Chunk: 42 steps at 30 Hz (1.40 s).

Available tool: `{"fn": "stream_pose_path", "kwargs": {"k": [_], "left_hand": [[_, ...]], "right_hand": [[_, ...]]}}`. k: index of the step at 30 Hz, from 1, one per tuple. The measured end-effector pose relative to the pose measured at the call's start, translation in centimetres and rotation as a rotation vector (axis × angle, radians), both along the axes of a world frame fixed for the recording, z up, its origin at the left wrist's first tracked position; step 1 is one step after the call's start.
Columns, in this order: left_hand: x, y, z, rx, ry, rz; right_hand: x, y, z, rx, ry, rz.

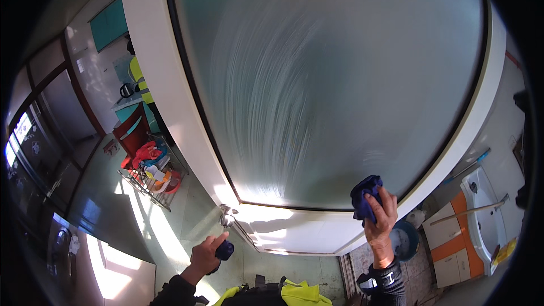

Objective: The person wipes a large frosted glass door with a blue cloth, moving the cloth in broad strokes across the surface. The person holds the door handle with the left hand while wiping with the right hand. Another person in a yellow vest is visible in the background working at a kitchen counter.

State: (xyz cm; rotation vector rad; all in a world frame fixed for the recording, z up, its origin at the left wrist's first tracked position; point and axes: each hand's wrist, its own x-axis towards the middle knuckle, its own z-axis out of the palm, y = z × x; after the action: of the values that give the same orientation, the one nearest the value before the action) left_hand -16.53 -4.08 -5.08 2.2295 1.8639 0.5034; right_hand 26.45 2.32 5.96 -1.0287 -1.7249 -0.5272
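Observation:
A white-framed door with a frosted glass panel (340, 93) fills the middle of the view, its left half streaked with whitish wipe marks. My right hand (380, 216) grips a bunched dark blue cloth (365, 197) at the lower right edge of the glass. Below and left of the door's round metal knob (227, 220) is my left hand (208, 255), closed around another dark blue cloth (225, 250), apart from the door.
A metal rack (157, 191) with baskets and cloths stands at the left by a red-brown chair (131, 129). Behind the door frame, a person in a yellow vest (137, 72) stands at a counter. On the right are a washbasin (484, 216) and a blue basin of sudsy water (401, 242).

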Motion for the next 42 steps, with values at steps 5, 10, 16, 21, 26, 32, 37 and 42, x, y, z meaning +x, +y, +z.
{"fn": "stream_pose_path", "kwargs": {"k": [5,10,16,21,26,32,37,42], "left_hand": [[1.2,6.3,1.0,0.131,0.017,-0.084],[1.4,8.6,1.5,-0.007,0.055,-0.101],[0.3,9.4,0.1,-0.164,0.111,-0.017],[-0.6,10.5,-0.2,-0.323,0.026,-0.09],[-0.5,10.7,-0.2,-0.308,0.086,-0.126],[-0.4,10.7,-1.3,-0.27,0.113,-0.093],[-0.7,10.4,-2.1,-0.235,0.107,-0.114],[-0.7,10.5,-2.9,-0.185,0.06,-0.113]], "right_hand": [[1.2,0.2,8.6,0.204,-0.258,-0.086],[0.1,3.6,21.9,0.546,-0.368,-0.306],[-4.1,9.6,25.0,0.708,-0.072,-0.346],[-7.7,10.1,14.3,0.602,-0.274,-0.182],[-10.1,8.7,1.5,0.323,-0.363,-0.049],[-9.0,5.7,-10.0,-0.31,-0.536,0.13],[-8.4,4.2,-10.7,-0.461,-0.504,0.124],[-6.2,1.2,-3.9,-0.458,-0.324,0.21]]}}
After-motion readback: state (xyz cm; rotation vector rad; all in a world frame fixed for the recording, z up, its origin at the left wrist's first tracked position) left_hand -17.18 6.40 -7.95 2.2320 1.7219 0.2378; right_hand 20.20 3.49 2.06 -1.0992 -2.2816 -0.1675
